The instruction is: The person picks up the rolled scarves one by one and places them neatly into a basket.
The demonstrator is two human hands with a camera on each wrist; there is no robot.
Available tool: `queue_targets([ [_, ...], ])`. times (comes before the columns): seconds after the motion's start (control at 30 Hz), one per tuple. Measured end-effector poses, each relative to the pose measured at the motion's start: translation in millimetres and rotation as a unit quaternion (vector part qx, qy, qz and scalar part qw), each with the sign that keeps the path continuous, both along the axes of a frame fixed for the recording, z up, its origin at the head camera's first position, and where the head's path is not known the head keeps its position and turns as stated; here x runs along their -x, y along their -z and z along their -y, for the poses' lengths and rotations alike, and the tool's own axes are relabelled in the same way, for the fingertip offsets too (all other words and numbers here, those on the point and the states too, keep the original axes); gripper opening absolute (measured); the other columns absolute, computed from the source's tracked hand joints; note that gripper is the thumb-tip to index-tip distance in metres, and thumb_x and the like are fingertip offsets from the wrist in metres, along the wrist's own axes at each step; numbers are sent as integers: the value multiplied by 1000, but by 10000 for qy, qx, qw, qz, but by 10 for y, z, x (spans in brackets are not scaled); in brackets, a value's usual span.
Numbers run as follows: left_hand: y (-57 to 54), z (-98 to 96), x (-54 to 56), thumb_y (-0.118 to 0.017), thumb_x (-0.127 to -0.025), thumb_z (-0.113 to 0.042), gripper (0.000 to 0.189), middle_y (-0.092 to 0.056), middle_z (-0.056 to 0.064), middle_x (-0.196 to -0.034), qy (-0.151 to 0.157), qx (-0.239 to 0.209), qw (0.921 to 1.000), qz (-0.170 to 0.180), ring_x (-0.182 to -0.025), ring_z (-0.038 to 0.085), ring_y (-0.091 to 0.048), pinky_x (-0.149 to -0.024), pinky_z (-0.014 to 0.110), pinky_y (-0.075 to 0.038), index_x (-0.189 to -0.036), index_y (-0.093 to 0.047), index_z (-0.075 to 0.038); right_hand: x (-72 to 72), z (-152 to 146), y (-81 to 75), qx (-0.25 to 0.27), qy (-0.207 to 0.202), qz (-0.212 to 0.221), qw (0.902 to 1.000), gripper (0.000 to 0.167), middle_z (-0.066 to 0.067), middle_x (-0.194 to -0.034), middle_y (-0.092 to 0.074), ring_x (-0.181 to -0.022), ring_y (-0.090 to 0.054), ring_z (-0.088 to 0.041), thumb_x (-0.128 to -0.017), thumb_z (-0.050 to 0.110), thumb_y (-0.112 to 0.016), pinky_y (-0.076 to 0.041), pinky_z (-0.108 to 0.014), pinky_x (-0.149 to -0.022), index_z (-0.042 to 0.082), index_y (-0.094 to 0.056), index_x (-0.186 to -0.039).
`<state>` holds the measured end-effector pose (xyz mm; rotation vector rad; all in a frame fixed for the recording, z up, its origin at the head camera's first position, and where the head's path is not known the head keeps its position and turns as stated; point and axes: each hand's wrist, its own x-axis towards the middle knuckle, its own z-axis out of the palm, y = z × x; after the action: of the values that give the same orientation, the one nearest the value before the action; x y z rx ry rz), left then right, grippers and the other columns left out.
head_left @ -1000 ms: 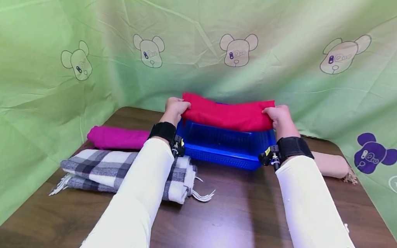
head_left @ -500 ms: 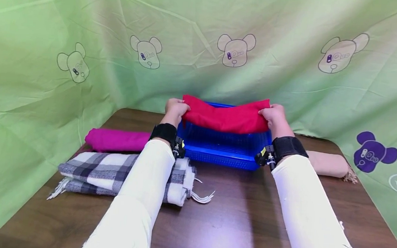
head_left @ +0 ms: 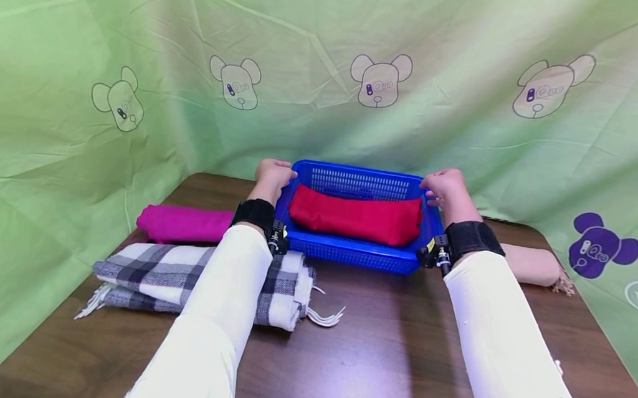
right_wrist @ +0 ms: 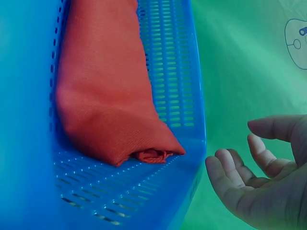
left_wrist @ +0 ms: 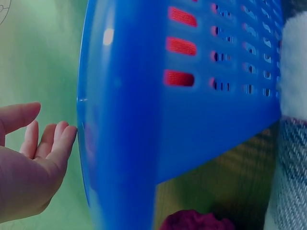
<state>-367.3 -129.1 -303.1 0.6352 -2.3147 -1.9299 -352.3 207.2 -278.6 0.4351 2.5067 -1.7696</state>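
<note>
A folded red scarf (head_left: 357,217) lies lengthwise inside a blue plastic basket (head_left: 354,255) with slotted walls. In the right wrist view one end of the red scarf (right_wrist: 105,96) shows its rolled edge near the basket's short wall. My left hand (head_left: 273,175) is at the basket's left rim; in the left wrist view that hand (left_wrist: 38,158) has loosely bent fingers and holds nothing, its fingertips close to the rim. Just off the right rim is my right hand (head_left: 448,187), with thumb and fingers apart and nothing between them.
A magenta rolled cloth (head_left: 184,224) lies left of the basket, behind a folded grey-and-white checked scarf (head_left: 161,277) with fringes. A beige fringed roll (head_left: 533,264) is at the right. Green printed fabric (head_left: 318,68) hangs behind the wooden table (head_left: 340,363).
Both hands have let go of the red scarf, which dropped from above the basket to lie inside it. The hands have moved apart, outward to the basket's two sides.
</note>
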Motion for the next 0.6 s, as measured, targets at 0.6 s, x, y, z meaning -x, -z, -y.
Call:
queue_targets([
  [0.6,-148,29,-155,-65,-92,-12,48,-53,15,-137,542,-540,9969,-196,-122,34,-53,-99,40,-48,-137,-51,-4,-106,0,-37,-147,-190,86,9997,23,-14,-119,-46,-115,-51,-36,-91,5,-57,-48,-46,-98,-1,-44,-110],
])
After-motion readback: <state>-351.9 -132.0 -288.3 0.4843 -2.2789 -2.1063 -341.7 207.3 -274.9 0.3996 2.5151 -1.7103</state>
